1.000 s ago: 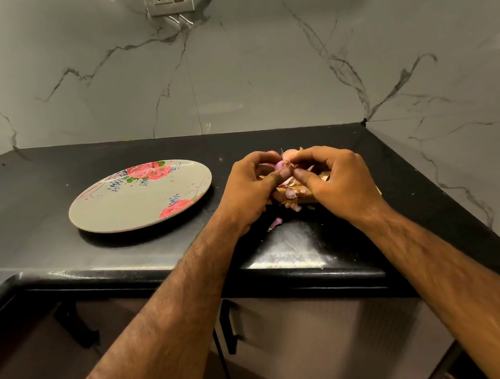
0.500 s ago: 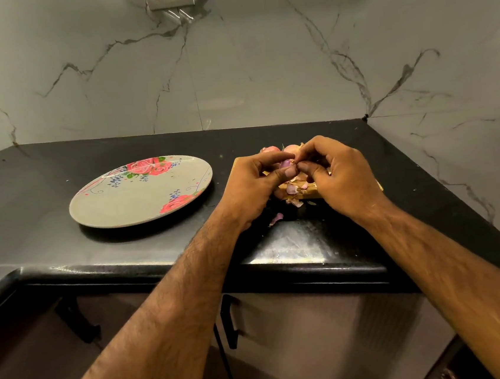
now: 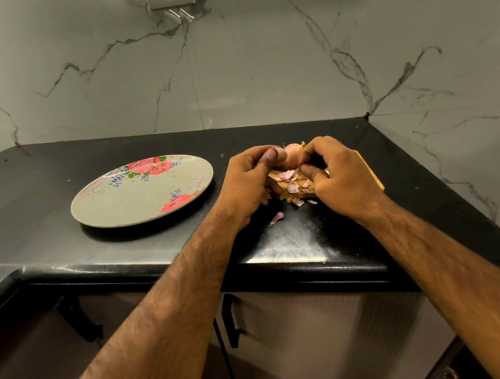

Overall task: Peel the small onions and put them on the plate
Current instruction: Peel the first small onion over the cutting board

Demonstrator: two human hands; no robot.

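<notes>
The onion [image 3: 292,157] sits pinched between both hands over the board [image 3: 371,173], left hand [image 3: 249,183] gripping one end and right hand [image 3: 343,176] the other. The plate [image 3: 97,213] lies to the left, nearer the left hand.

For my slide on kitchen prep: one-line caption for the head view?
Over a wooden board, left hand and right hand peel a small onion; the floral plate alongside holds no onions.

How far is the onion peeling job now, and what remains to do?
Done: some skin is off; peels lie on the wooden board and one on the counter. In hand: the left hand and right hand grip one small onion. Remaining: the plate holds no onion yet.
</notes>
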